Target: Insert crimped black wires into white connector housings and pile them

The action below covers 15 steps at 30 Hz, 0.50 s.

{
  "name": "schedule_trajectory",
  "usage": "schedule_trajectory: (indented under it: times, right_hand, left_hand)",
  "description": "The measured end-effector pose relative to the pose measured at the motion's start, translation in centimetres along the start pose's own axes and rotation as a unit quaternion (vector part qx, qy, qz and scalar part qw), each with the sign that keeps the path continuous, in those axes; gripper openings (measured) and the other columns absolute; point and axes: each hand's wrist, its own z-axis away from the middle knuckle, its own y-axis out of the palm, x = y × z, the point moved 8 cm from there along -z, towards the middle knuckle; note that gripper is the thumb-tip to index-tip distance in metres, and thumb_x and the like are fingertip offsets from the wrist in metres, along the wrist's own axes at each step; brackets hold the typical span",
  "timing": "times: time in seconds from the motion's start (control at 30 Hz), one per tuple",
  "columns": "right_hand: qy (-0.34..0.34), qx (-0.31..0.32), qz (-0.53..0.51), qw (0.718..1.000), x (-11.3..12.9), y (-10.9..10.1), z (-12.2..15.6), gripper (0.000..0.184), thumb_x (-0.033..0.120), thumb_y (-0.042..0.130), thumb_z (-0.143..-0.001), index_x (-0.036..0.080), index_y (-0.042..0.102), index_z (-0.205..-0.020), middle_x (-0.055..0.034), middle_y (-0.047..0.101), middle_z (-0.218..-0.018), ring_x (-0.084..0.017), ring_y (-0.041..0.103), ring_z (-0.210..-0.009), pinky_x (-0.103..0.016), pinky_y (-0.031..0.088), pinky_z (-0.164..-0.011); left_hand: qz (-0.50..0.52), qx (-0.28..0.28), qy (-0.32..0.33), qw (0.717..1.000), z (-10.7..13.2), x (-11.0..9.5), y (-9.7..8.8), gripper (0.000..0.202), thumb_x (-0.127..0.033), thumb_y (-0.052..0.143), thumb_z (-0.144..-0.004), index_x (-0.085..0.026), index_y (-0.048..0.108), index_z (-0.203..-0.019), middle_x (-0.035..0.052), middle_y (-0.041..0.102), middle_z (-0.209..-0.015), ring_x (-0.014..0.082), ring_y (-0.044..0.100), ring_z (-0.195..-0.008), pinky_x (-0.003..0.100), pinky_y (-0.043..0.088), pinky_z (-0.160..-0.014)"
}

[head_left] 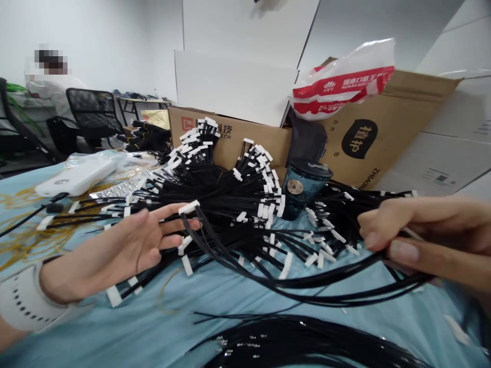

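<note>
A big heap of black cables with white end tags (230, 204) covers the light blue table cloth (230, 301). My left hand (118, 250) lies flat with its fingers stretched out, the fingertips against the tagged ends of a few cables. My right hand (422, 235) is closed in a pinch on a thin bundle of black cables (307, 283) that sags across the cloth towards my left hand. A white watch (23, 301) sits on my left wrist.
A second cable bundle (307, 342) lies at the near edge. Behind the heap stand a dark cup (303, 186), brown cartons (383, 138), white boards and a red-and-white plastic bag (341, 82). A white device (76, 179) lies at left. A person sits far left by black chairs.
</note>
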Motion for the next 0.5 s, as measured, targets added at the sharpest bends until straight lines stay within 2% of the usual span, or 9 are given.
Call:
schedule_trajectory:
  times: [0.1,0.2,0.27,0.33,0.37,0.4,0.5]
  right_hand:
    - [0.033,0.012,0.011,0.999,-1.2,1.0,0.2,0.071,0.068,0.027,-0.098,0.018,0.07,-0.072,0.0023,0.059,-0.07,-0.008,0.051,-0.052,-0.023,0.031,-0.044]
    - [0.06,0.069,0.017,0.996,-3.1,2.3,0.5,0.07,0.064,0.024,-0.1,0.017,0.065,-0.067,0.0066,0.05,-0.063,-0.005,0.039,-0.046,-0.024,0.022,-0.043]
    - [0.072,0.138,0.008,0.988,-4.4,3.6,1.2,0.07,0.057,0.018,-0.102,0.017,0.058,-0.06,0.0094,0.035,-0.055,-0.005,0.023,-0.042,-0.027,0.014,-0.042]
    - [0.079,0.188,0.001,0.979,-5.3,4.7,2.2,0.068,0.049,0.018,-0.105,0.018,0.055,-0.057,0.0093,0.027,-0.051,-0.006,0.017,-0.042,-0.029,0.011,-0.043]
    - [0.08,0.199,0.001,0.977,-5.5,5.0,2.5,0.065,0.045,0.021,-0.105,0.019,0.056,-0.057,0.009,0.028,-0.05,-0.007,0.019,-0.041,-0.029,0.012,-0.042]
    - [0.079,0.201,0.004,0.976,-5.7,5.1,2.7,0.061,0.042,0.026,-0.105,0.02,0.059,-0.058,0.0084,0.032,-0.049,-0.007,0.023,-0.041,-0.028,0.016,-0.042]
    - [0.074,0.195,0.009,0.978,-5.5,4.7,2.2,0.047,0.039,0.042,-0.102,0.022,0.066,-0.066,0.0045,0.051,-0.054,-0.01,0.043,-0.047,-0.026,0.031,-0.045]
  left_hand:
    - [-0.015,-0.004,-0.028,0.999,0.1,0.8,0.6,0.036,-0.055,0.081,-0.074,-0.031,0.073,-0.1,0.0075,0.078,-0.107,0.0236,0.075,-0.087,0.026,0.062,-0.062]
    - [-0.053,0.024,-0.068,0.996,0.3,2.2,2.0,0.023,-0.038,0.085,-0.076,-0.025,0.067,-0.083,0.0015,0.074,-0.084,0.0193,0.073,-0.079,0.028,0.06,-0.071]
    - [-0.106,0.058,-0.084,0.989,0.5,3.1,3.0,0.021,-0.035,0.082,-0.078,-0.025,0.065,-0.088,-0.0022,0.07,-0.079,0.0165,0.069,-0.075,0.026,0.056,-0.069]
    - [-0.183,0.092,-0.081,0.975,0.9,3.6,4.0,0.027,-0.035,0.077,-0.081,-0.026,0.065,-0.103,-0.0044,0.067,-0.074,0.0144,0.062,-0.067,0.024,0.048,-0.063]
    - [-0.23,0.096,-0.065,0.966,1.1,3.5,4.4,0.032,-0.037,0.074,-0.082,-0.026,0.064,-0.11,-0.0045,0.065,-0.074,0.0148,0.059,-0.067,0.024,0.045,-0.061]
    - [-0.269,0.104,-0.067,0.955,1.3,3.6,4.8,0.03,-0.038,0.071,-0.083,-0.023,0.065,-0.11,-0.0038,0.064,-0.075,0.0161,0.058,-0.069,0.025,0.044,-0.063]
    - [-0.323,0.122,-0.055,0.937,1.6,3.4,6.0,0.019,-0.038,0.064,-0.085,-0.019,0.063,-0.08,-0.0036,0.055,-0.069,0.0161,0.051,-0.066,0.025,0.04,-0.061]
